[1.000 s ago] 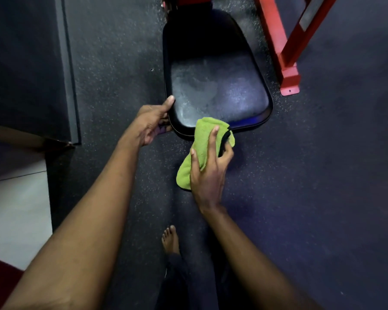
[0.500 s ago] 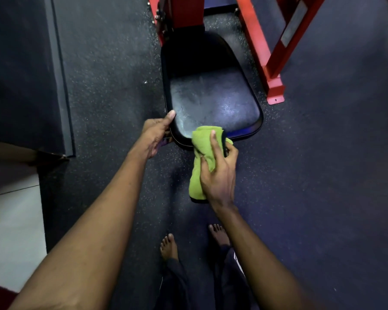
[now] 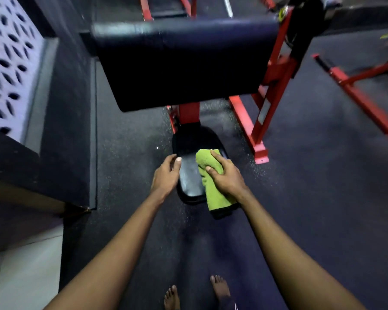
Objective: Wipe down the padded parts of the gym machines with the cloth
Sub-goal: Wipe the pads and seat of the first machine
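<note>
A black padded seat (image 3: 189, 175) of a red-framed machine lies low in front of me, its surface shiny. My right hand (image 3: 225, 176) grips a green cloth (image 3: 211, 184) and holds it on the seat's right side, with the cloth's end hanging over the near edge. My left hand (image 3: 166, 174) rests on the seat's left edge, thumb on top of the pad. Above and behind the seat stands a large black arm pad (image 3: 184, 61) on a red post (image 3: 188, 114).
Red frame legs (image 3: 253, 130) stand on the dark rubber floor to the right of the seat, and another red frame (image 3: 363, 90) lies farther right. A dark wall ledge (image 3: 61, 121) and a perforated panel (image 3: 7, 61) run along the left. My bare feet (image 3: 220, 289) are below.
The view has tilted up, so the big arm pad is now in sight. My right hand has moved the cloth from the seat's near edge up onto its right side. My left hand stays on the left edge.
</note>
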A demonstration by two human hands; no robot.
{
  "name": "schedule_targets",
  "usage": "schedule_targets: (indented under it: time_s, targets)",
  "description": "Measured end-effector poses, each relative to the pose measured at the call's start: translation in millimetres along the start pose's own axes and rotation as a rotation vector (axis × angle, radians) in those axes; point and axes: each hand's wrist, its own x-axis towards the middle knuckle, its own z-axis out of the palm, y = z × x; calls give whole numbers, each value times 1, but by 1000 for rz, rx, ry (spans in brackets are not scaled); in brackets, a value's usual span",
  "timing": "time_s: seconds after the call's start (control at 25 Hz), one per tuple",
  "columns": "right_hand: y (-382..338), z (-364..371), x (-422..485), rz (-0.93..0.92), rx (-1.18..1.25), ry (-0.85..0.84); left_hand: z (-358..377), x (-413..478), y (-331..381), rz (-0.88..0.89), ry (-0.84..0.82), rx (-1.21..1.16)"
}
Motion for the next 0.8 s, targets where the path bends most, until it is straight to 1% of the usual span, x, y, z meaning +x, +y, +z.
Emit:
schedule_targets:
  time_s: [0.12, 0.28, 0.4, 0.52, 0.64, 0.8]
  targets:
    - [-56, -40, 12, -50, -43, -27, -40, 7, 60, 101, 28, -5]
    - [-134, -80, 29, -126, -84, 14, -94, 13, 120, 175, 66, 13]
    - [-182, -96, 43, -175, -90, 61, -134, 18, 149, 255, 109, 68]
    - [-212, -101, 54, -206, -93, 137, -171, 33, 164, 308, 153, 137]
    - [-224, -105, 72, -212, -99, 233, -200, 54, 175, 322, 199, 205]
    - [-234, -115, 120, -198, -79, 344, -223, 101, 182, 325, 195, 326]
